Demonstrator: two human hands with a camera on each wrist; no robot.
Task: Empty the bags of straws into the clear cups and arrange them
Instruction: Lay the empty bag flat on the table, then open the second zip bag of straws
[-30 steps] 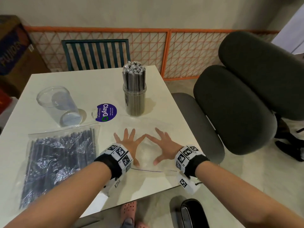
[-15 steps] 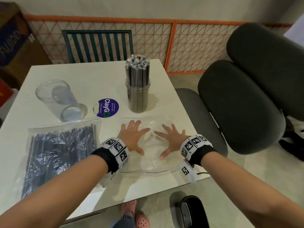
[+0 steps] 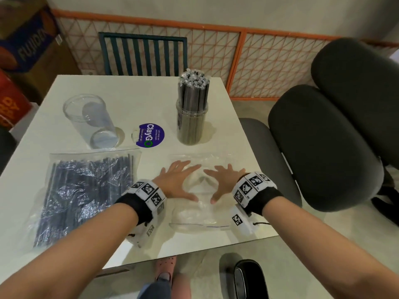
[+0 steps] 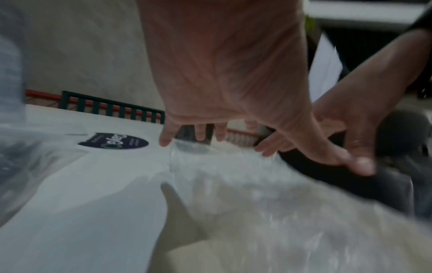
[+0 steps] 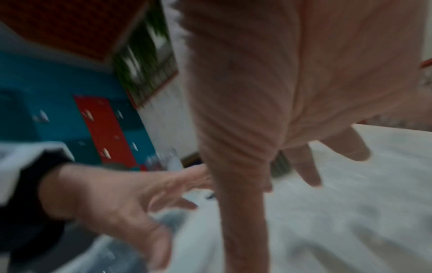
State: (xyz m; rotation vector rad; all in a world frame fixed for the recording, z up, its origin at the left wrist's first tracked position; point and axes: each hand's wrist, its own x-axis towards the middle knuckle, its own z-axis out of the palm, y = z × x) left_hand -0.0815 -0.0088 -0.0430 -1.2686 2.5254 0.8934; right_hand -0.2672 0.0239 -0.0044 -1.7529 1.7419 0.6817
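Observation:
An empty clear plastic bag [image 3: 194, 214] lies flat near the table's front edge. My left hand [image 3: 177, 182] and right hand [image 3: 224, 182] both press on it, fingers spread and straight. The wrist views show the left hand [image 4: 222, 73] and the right hand [image 5: 292, 92] splayed above the crinkled bag [image 4: 257, 194]. A full bag of dark straws [image 3: 86, 190] lies to the left. Behind it an empty clear cup [image 3: 92, 121] stands. A second clear cup [image 3: 192, 124], packed with upright dark straws, stands just beyond my hands.
A round purple sticker [image 3: 150, 135] sits between the two cups on the white table [image 3: 129, 93]. A padded grey chair [image 3: 323, 147] stands close on the right. A slatted green chair [image 3: 142, 53] and an orange mesh fence [image 3: 259, 65] are behind the table.
Both hands stay flat on the empty bag and have drawn slightly apart at the fingertips. The head camera has shifted, so the table sits lower in view.

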